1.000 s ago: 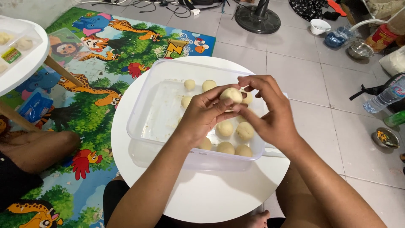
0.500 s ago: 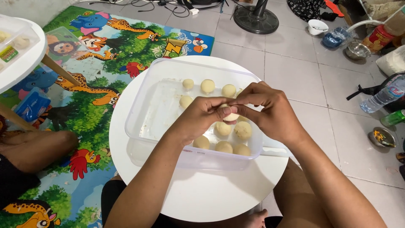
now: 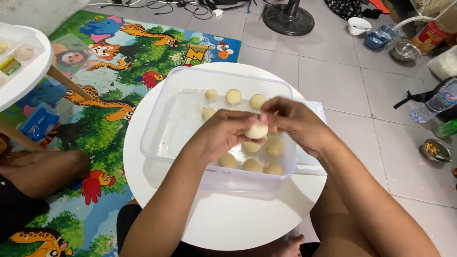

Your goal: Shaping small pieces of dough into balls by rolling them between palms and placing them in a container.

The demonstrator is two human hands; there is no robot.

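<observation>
My left hand (image 3: 221, 135) and my right hand (image 3: 295, 123) meet over a clear plastic tub (image 3: 166, 128) and together pinch a pale dough ball (image 3: 257, 131) between their fingertips. Several more dough balls (image 3: 233, 96) lie in the tub, some along its far side and some under my hands near the front wall. The tub rests on a small round white table (image 3: 228, 219).
A colourful animal play mat (image 3: 119, 57) covers the floor at left, beside another white table (image 3: 24, 76) carrying a tray. Another person's leg (image 3: 43, 171) lies at lower left. A fan base (image 3: 288, 19), bowls, a water bottle (image 3: 435, 102) and jars sit on the tiles.
Both hands have come lower and slightly closer with the dough ball, turning it between the fingers. The view has shifted a little.
</observation>
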